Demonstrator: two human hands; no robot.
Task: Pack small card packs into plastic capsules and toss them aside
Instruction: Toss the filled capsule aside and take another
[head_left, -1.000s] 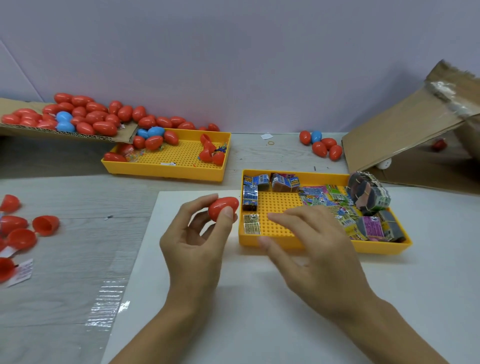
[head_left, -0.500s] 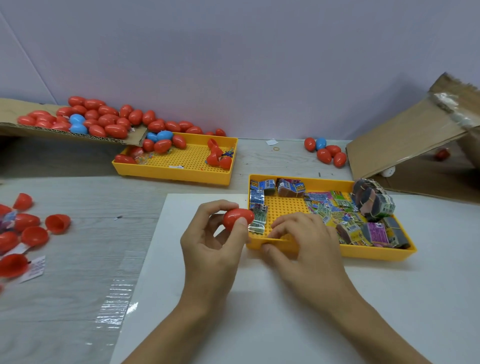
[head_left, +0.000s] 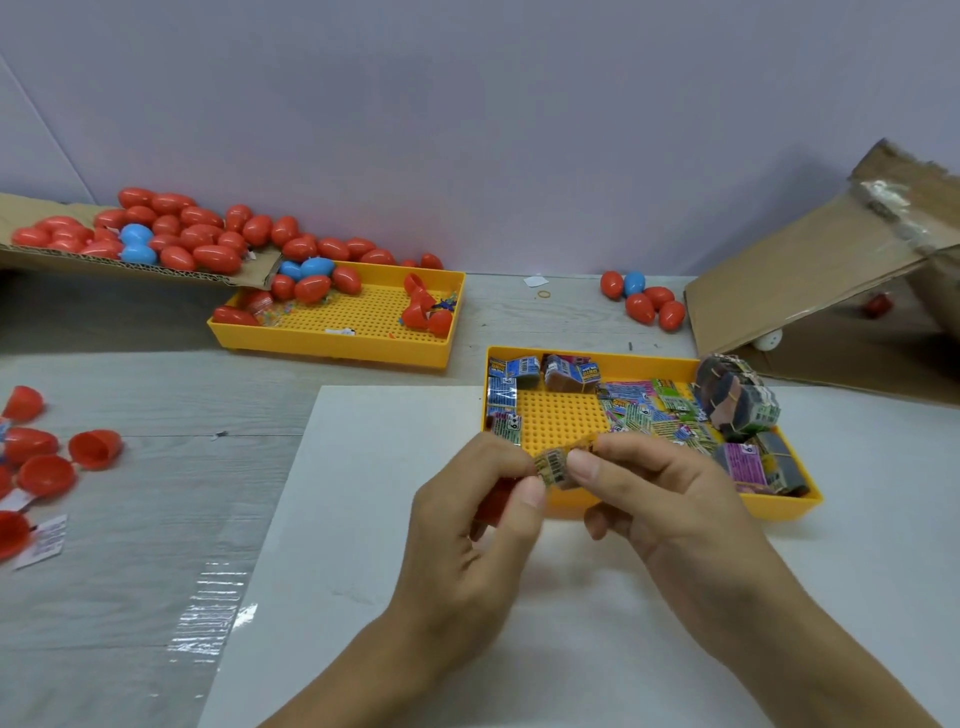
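Observation:
My left hand (head_left: 467, 525) cups a red capsule (head_left: 493, 501), mostly hidden behind its fingers. My right hand (head_left: 660, 493) pinches a small card pack (head_left: 556, 464) with a barcode, and the left thumb and forefinger touch the pack's other end. Both hands hover over the white sheet (head_left: 363, 493), just in front of the near yellow tray (head_left: 675, 512), which holds several loose card packs (head_left: 649, 410) and a banded bundle (head_left: 735, 397).
A second yellow tray (head_left: 337, 348) with capsules sits further back. Many red and blue closed capsules (head_left: 171, 239) lie on a cardboard flap at back left. Open red capsule halves (head_left: 47, 462) lie at left. A small capsule cluster (head_left: 644, 299) and a cardboard box (head_left: 810, 275) are at right.
My right hand lifted a card pack out of the near tray and brought it to my left hand. The red capsule has slid from the left fingertips down into the palm.

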